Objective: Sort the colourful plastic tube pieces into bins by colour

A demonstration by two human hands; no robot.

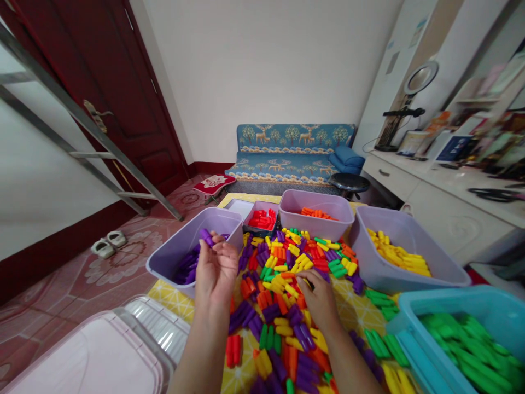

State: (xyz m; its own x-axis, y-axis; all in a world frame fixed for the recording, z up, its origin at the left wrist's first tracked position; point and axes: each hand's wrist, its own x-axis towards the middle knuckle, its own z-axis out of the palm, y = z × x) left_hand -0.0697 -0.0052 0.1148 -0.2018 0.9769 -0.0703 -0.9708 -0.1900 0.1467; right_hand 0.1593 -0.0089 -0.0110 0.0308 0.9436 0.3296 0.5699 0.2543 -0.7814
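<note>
My left hand (216,262) is raised at the near edge of a lavender bin (164,254) of purple pieces, its fingers closed on a purple piece (207,237). Over the pile of mixed purple, orange, yellow, red and green pieces (283,268), my right hand (318,298) reaches in from the right. Its thumb and index fingertips meet at an orange piece (288,275) on the pile. A yellow patterned cloth (240,377) lies under the pile.
Around the pile stand a box of red pieces (262,219), a lavender bin of orange pieces (315,219), another of yellow pieces (410,273), and a turquoise bin of green pieces (414,306). Stacked lids (102,355) lie at the near left. A ladder (94,137) leans left.
</note>
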